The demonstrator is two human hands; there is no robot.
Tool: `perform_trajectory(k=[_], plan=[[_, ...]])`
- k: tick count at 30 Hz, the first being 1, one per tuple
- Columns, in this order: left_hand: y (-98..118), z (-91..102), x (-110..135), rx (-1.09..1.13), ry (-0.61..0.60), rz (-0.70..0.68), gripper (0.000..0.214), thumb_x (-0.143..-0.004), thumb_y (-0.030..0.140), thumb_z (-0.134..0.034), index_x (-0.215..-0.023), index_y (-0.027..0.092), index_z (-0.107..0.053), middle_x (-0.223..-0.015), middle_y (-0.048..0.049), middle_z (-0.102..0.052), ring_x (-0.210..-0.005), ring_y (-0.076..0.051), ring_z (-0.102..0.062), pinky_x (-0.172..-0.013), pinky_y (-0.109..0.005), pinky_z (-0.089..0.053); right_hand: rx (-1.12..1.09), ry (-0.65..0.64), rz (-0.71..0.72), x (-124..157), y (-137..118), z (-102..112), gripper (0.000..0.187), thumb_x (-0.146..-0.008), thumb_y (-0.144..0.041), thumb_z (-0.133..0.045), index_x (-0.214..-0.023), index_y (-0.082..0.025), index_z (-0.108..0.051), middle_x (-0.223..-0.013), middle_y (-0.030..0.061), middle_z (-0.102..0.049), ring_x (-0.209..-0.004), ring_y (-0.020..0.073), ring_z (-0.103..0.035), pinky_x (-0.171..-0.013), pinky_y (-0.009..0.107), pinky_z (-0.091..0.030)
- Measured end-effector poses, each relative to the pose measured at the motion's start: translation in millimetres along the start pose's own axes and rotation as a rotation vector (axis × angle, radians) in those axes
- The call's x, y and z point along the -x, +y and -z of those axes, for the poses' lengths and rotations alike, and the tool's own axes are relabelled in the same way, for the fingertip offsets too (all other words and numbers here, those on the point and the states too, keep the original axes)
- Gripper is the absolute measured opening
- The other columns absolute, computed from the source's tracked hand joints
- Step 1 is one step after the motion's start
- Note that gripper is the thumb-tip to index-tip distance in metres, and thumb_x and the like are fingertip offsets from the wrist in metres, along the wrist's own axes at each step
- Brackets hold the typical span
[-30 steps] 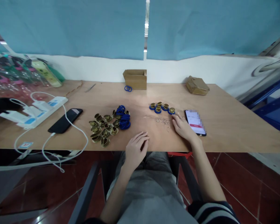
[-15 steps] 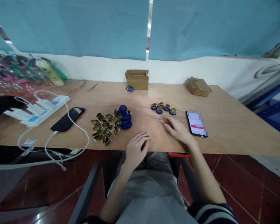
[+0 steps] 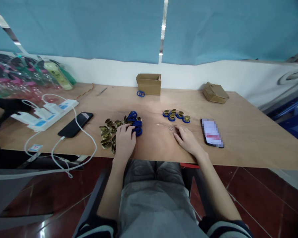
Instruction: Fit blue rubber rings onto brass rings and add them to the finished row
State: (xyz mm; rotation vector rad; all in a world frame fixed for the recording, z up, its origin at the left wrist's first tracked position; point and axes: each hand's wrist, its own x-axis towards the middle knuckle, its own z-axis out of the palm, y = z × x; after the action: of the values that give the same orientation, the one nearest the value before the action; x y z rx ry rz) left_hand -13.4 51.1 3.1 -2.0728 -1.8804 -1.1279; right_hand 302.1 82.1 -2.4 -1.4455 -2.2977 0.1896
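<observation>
My left hand point(image 3: 125, 140) reaches over a pile of gold-coloured round metal pieces point(image 3: 106, 135), fingers stretched out and apart from the thumb. Its fingertips are at the right side of the pile, beside a heap of blue rings point(image 3: 137, 123). What lies under the palm is hidden. On the tabletop, my right hand point(image 3: 188, 139) rests with thumb and fingers apart, fingertips touching a few small clear or wiry bits point(image 3: 172, 128) too fine to make out. Beyond it sit several gold pieces joined with blue rings point(image 3: 172, 117).
A phone with a lit screen point(image 3: 212, 133) lies at right, a dark phone point(image 3: 75, 125) and a white power strip point(image 3: 52, 115) with cables at left. An open cardboard box point(image 3: 149, 85), two loose blue rings point(image 3: 140, 94), a brown packet point(image 3: 215, 93) and bottles point(image 3: 57, 74) stand behind.
My left hand has moved left and forward from the table's front edge onto the pile. The right hand stays nearly in place. The whole view has shifted slightly.
</observation>
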Motion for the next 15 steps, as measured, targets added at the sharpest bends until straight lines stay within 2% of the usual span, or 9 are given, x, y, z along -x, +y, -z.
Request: perform_trajectory(k=[4,8,11,15], plan=[[-0.2,-7.7,-2.7,-0.045,0.025,0.073,0.013,-0.089,0.016,-0.063,-0.095,0.018,-0.075,-0.104,-0.0147,-0.068,-0.105,-0.034,-0.058,-0.097,-0.052,-0.049,0.002,-0.008,-0.012,-0.2,-2.7,3.0,0.04,-0.102,-0.034,-0.042,-0.133,-0.011,-0.053,-0.131,0.0239,-0.066,-0.119,0.0378,-0.064,-0.102,0.053,-0.051],[1.2,-2.7,-2.9,0.03,0.085,0.068,0.007,-0.089,0.021,-0.068,-0.089,0.021,-0.075,-0.104,-0.0117,-0.071,-0.105,-0.032,-0.06,-0.096,-0.05,-0.049,0.005,-0.012,-0.027,-0.1,-5.1,6.5,0.038,-0.101,-0.032,-0.042,-0.134,-0.012,-0.051,-0.124,0.0224,-0.068,-0.112,0.0364,-0.067,-0.098,0.052,-0.053],[0.6,9.8,-1.4,0.087,0.148,0.056,0.006,-0.09,0.022,-0.069,-0.091,0.021,-0.075,-0.101,-0.0091,-0.075,-0.1,-0.029,-0.065,-0.095,-0.046,-0.051,-0.001,-0.006,-0.027,0.1,-5.7,6.7,0.039,-0.101,-0.031,-0.042,-0.135,-0.014,-0.049,-0.125,0.0219,-0.068,-0.113,0.0364,-0.067,-0.098,0.052,-0.053],[-0.2,37.1,10.8,0.118,0.243,0.072,0.011,-0.093,0.025,-0.068,-0.1,0.021,-0.075,-0.1,-0.0079,-0.076,-0.095,-0.025,-0.068,-0.09,-0.04,-0.054,-0.012,0.007,-0.053,-0.1,-7.2,6.8,0.04,-0.101,-0.031,-0.042,-0.136,-0.013,-0.048,-0.125,0.0227,-0.068,-0.113,0.0371,-0.067,-0.097,0.052,-0.053]])
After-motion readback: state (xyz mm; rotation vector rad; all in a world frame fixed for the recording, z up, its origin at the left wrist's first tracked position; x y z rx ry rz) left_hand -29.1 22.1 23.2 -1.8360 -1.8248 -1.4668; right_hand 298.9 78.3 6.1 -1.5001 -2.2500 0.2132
